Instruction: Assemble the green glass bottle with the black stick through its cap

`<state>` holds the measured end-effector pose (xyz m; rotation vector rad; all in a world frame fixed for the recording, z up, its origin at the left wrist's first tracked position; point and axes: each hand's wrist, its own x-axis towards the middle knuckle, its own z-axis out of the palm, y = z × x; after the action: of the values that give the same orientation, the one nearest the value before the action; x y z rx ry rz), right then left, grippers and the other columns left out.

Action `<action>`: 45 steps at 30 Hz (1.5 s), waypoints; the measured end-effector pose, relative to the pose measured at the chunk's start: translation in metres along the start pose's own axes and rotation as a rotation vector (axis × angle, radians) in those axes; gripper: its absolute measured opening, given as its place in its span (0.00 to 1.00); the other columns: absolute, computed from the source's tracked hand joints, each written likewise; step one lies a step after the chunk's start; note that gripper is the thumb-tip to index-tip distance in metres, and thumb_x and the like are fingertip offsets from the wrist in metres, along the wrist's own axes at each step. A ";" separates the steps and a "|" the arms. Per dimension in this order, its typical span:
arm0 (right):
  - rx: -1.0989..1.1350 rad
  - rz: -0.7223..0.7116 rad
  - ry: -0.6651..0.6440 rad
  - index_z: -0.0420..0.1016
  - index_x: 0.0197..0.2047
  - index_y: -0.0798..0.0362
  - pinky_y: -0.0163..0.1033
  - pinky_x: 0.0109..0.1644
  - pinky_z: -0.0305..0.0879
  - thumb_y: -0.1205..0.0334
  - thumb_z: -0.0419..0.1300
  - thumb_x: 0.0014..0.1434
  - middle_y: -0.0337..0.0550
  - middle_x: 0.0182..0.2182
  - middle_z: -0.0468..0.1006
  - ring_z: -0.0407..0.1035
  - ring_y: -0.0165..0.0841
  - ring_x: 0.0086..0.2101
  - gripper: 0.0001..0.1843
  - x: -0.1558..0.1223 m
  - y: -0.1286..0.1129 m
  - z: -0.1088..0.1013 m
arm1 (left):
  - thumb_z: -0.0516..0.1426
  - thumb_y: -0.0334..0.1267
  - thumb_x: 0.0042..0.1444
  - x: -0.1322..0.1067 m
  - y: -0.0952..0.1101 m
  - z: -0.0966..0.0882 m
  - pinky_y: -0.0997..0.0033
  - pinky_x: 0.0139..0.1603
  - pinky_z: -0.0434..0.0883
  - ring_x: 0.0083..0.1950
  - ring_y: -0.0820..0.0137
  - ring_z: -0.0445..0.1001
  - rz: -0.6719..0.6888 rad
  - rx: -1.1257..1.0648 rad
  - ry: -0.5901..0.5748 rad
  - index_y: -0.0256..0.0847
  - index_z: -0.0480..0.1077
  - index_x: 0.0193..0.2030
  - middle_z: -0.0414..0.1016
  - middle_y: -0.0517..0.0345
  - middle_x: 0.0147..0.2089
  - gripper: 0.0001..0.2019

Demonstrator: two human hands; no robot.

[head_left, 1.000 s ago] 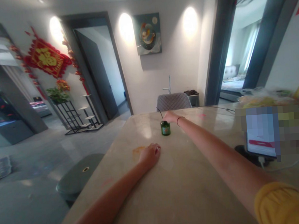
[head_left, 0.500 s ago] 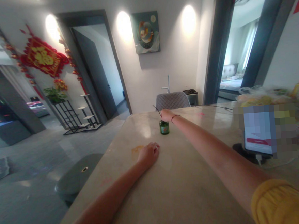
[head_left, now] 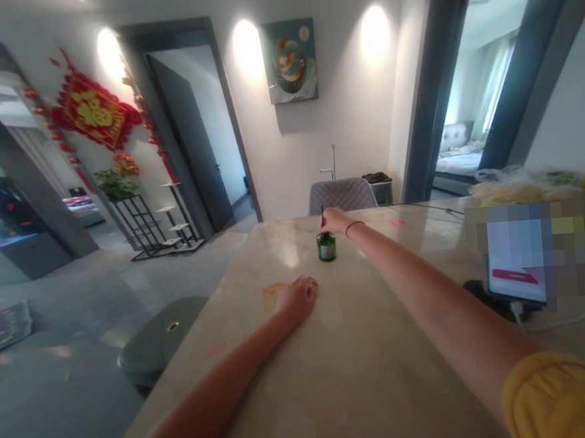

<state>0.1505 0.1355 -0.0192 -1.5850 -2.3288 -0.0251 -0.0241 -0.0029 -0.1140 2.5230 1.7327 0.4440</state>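
Note:
A small green bottle stands upright on the beige stone table, far from me. My right hand reaches out just behind and above it, fingers pinched on a thin dark stick that points down into the bottle's mouth. My left hand rests on the table nearer to me, fingers curled loosely, with nothing seen in it. An orange smear lies on the table just left of that hand.
A phone on a dark stand with a cable sits at the right, with bags of food behind it. A grey chair stands at the far end; a green stool is left of the table.
The stick in my right hand has swung from a leftward slant to upright over the bottle's mouth. My left hand has stayed where it was.

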 end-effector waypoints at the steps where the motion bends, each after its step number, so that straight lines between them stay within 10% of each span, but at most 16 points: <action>1: -0.022 -0.012 0.005 0.79 0.36 0.58 0.31 0.44 0.66 0.68 0.60 0.51 0.50 0.36 0.80 0.74 0.34 0.39 0.09 0.001 -0.003 -0.001 | 0.46 0.36 0.59 0.000 0.000 0.000 0.71 0.40 0.66 0.41 0.68 0.72 0.003 -0.001 0.003 0.41 0.71 0.43 0.74 0.54 0.42 0.13; 10: -0.119 -0.071 -0.020 0.78 0.35 0.62 0.36 0.45 0.66 0.72 0.61 0.49 0.56 0.36 0.79 0.73 0.38 0.39 0.08 0.003 -0.014 -0.011 | 0.46 0.36 0.58 0.000 -0.001 0.000 0.72 0.40 0.65 0.41 0.69 0.72 0.007 -0.009 0.001 0.41 0.70 0.43 0.74 0.55 0.43 0.13; 26: 0.120 -0.187 0.322 0.77 0.34 0.61 0.33 0.40 0.62 0.70 0.58 0.50 0.46 0.31 0.78 0.70 0.30 0.32 0.09 -0.045 -0.007 -0.097 | 0.47 0.36 0.58 0.001 0.000 -0.001 0.72 0.41 0.65 0.40 0.69 0.71 0.005 -0.019 -0.003 0.40 0.71 0.42 0.74 0.54 0.41 0.13; 45: 0.070 -0.285 0.013 0.71 0.27 0.56 0.31 0.32 0.56 0.71 0.55 0.49 0.42 0.26 0.74 0.65 0.28 0.27 0.04 -0.140 0.054 0.006 | 0.47 0.36 0.58 0.002 -0.002 0.000 0.71 0.43 0.65 0.42 0.68 0.71 0.012 -0.024 -0.002 0.41 0.70 0.43 0.74 0.54 0.43 0.12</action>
<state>0.2444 0.0309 -0.0720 -1.2073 -2.4968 -0.0193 -0.0249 -0.0004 -0.1136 2.5179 1.7019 0.4592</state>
